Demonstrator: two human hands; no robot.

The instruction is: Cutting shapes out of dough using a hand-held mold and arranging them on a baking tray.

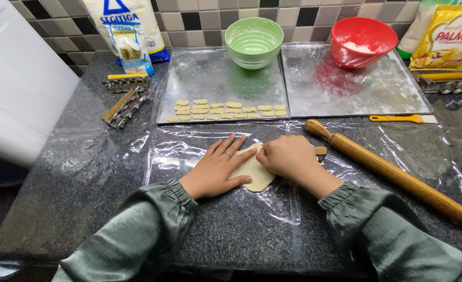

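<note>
My left hand lies flat, fingers spread, pinning a flattened dough piece on plastic film over the counter, while my right hand, curled narrow, pinches its far edge beside the rolling pin.

Flour bag: a tall white paper bag with blue print stands at the upper left of the frame, leaning against the tiled wall beyond my left arm.
Flour bag label: a picture panel in blue and cream sits low on its front, reaching down to the counter.
Yellow pouch: a glossy yellow plastic pouch with a red band and a food picture stands at the upper right of the frame.
Green-and-white bag: a pale bag with a green base shows partly behind the yellow pouch, at the frame's top right.
</note>
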